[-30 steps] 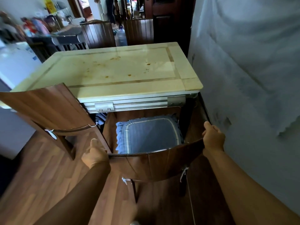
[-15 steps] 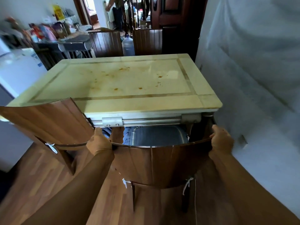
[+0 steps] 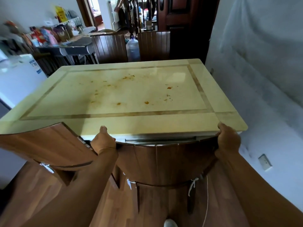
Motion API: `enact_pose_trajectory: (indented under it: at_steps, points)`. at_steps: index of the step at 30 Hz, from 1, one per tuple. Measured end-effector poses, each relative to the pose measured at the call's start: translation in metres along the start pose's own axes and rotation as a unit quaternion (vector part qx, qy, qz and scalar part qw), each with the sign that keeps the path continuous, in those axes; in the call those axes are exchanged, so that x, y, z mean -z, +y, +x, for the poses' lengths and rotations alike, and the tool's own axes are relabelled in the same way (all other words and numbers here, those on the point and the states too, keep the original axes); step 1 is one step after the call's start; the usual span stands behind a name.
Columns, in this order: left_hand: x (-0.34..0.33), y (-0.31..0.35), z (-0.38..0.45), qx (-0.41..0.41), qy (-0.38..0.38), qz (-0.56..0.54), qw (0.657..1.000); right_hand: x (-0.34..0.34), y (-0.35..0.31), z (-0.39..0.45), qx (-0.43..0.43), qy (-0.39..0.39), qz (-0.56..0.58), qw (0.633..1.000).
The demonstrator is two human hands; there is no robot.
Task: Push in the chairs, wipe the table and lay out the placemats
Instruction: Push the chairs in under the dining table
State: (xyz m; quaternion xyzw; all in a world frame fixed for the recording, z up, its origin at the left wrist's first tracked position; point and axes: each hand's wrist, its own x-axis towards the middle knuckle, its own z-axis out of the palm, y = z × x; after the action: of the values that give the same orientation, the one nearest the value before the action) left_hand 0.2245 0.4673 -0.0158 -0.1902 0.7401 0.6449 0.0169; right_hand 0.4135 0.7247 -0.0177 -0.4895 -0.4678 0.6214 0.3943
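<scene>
A cream stone-topped table [image 3: 164,122] with orange stains fills the middle of the head view. Directly in front of me a dark wooden chair [image 3: 164,163] stands with its curved backrest against the table's near edge, its seat hidden beneath. My left hand [image 3: 102,141] grips the backrest's left top corner. My right hand [image 3: 228,139] grips its right top corner. A second wooden chair [image 3: 44,145] stands at the near left, angled, its backrest overlapping the table's corner.
Two more dark chairs [image 3: 109,46] [image 3: 154,45] stand at the table's far side with a water jug [image 3: 133,48] between them. A white appliance [image 3: 18,77] is at left, a covered wall [image 3: 262,71] close on the right. A person stands in the far doorway.
Both hands have pushed the chair forward under the table. Its blue seat cushion, visible earlier, is now hidden and the backrest meets the table edge.
</scene>
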Motion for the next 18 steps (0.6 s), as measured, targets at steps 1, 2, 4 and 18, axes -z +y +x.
enact_pose_trajectory:
  at_steps: [1, 2, 4, 18]
  points:
    - [-0.009, -0.002, 0.008, 0.004, 0.001, -0.01, 1.0, -0.009, 0.0, 0.01, 0.006, 0.003, -0.005, 1.0]
    - [-0.015, 0.001, 0.011, 0.008, 0.006, -0.03, 0.999, -0.018, 0.0, 0.018, 0.011, 0.005, -0.016, 1.0]
    - [-0.03, 0.003, 0.023, 0.007, 0.017, -0.02, 1.0, -0.032, 0.001, 0.032, 0.033, 0.001, -0.045, 0.998]
    - [-0.073, 0.001, 0.062, 0.022, 0.072, -0.015, 0.997, -0.073, 0.024, 0.087, 0.007, 0.009, -0.041, 0.999]
